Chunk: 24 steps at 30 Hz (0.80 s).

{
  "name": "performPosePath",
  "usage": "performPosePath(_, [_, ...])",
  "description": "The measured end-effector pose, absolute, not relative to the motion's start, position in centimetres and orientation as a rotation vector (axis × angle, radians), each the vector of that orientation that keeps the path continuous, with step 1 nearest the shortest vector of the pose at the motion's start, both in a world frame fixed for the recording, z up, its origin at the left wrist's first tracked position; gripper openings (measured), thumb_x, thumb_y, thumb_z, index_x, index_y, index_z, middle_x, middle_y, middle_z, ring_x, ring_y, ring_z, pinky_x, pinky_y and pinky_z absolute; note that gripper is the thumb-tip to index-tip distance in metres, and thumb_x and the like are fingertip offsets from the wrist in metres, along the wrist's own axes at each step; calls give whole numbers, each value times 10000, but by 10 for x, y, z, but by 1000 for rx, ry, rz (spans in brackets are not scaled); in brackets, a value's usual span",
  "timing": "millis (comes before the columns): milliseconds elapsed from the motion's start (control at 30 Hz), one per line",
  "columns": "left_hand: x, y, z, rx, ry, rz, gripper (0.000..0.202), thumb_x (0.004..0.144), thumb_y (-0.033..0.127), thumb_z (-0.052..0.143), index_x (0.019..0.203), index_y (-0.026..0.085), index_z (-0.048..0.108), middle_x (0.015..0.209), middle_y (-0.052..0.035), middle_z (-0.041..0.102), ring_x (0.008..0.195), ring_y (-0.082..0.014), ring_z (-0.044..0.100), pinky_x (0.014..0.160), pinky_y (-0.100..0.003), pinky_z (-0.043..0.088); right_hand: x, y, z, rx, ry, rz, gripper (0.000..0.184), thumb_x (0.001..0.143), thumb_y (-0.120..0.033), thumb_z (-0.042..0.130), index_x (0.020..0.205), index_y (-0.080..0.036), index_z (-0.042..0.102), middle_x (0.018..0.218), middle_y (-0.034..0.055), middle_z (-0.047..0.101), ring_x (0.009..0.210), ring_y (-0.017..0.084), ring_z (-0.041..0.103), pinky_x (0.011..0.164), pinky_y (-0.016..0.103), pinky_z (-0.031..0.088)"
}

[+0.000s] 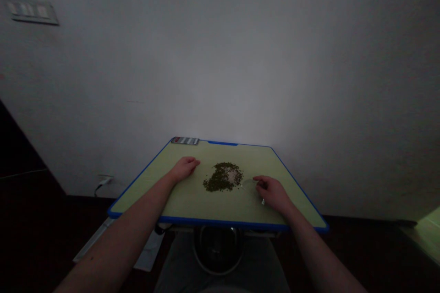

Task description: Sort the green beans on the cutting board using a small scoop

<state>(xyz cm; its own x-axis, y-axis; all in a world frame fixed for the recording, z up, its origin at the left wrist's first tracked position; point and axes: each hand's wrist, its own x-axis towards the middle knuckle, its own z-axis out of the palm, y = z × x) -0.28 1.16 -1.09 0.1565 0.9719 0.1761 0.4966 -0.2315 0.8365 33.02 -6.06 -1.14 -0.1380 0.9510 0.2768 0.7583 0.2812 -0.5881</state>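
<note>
A pale green board with a blue rim point(220, 219) lies in front of me. At its middle sits a loose heap of small dark green seeds point(220, 179), with a pale whitish patch point(233, 175) in its upper right part. My left hand point(184, 168) rests on the board left of the heap, fingers together and curled, touching no seeds. My right hand point(270, 191) lies right of the heap, curled around a faint transparent object point(249, 183), possibly a clear plastic spoon. Its exact shape is hard to tell in the dim light.
A silver blister pack point(184, 140) sits at the board's far left corner. A switch plate point(32, 11) is on the white wall, with a plugged-in socket point(105, 179) low down. A round dark object point(217, 249) stands beneath the board.
</note>
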Motion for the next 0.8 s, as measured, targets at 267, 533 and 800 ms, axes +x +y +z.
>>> performPosePath(267, [0,9,-7,1779,1417,971,379,677,486,445,473,168,424,373,50,369,384,-84,329,437,-234,260,327,-48,-9,-1519,-1978,344,347,706,-206,458,1024,-157,590,749,36,620,668,132,544,657,244,396])
performPosePath(533, [-3,10,-11,1755,1384,982,372,680,490,445,491,170,424,378,53,365,371,-79,318,414,-230,243,324,-61,-6,-1491,-2026,447,348,700,-183,454,1021,-159,588,772,43,630,680,142,553,651,251,405])
performPosePath(800, [-5,13,-13,1782,1388,971,381,683,497,438,493,168,422,383,54,371,379,-79,325,421,-228,254,318,-74,-4,-1452,-2066,499,345,710,-202,435,1019,-158,582,696,24,607,608,128,528,589,242,389])
